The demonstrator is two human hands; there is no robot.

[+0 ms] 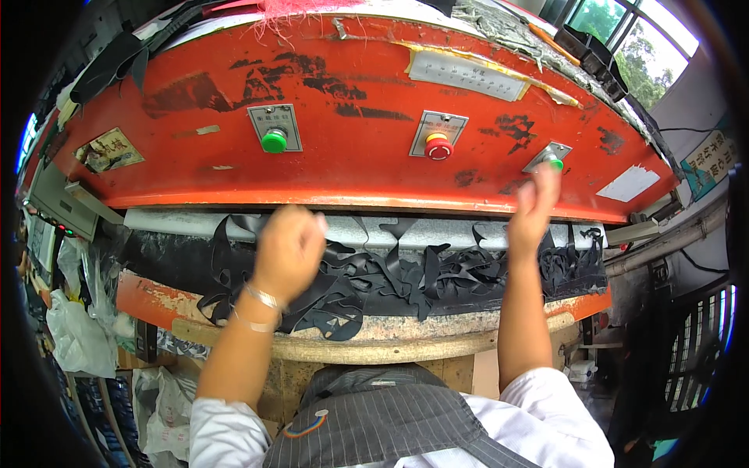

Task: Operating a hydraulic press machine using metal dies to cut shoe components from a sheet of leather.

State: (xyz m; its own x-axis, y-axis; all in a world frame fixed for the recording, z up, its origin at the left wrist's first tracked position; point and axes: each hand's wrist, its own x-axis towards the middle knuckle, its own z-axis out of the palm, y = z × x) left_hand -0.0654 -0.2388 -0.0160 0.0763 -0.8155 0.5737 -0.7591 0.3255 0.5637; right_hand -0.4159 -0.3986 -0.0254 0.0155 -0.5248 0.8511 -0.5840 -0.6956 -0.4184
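My left hand point(289, 253) is curled into a loose fist, slightly blurred, with nothing visible in it. It hovers in front of the lower edge of a red machine panel point(351, 168), below a green push button point(274, 140). Fingers extended upward, my right hand point(534, 214) reaches toward a second green button point(555, 164) at the right. Its fingertips overlap that button's plate, and whether they touch the button I cannot tell. Beneath and between both hands, black strip offcuts point(460, 269) lie tangled on the machine's bed, partly hidden by my left hand and wrist.
A red emergency stop button point(438, 147) sits between the green ones. A pale bar point(172, 221) runs under the panel, and a worn wooden edge point(374, 349) borders the bed nearest me. Plastic bags point(78, 331) hang at the left. Pink fibres point(292, 9) lie atop the machine.
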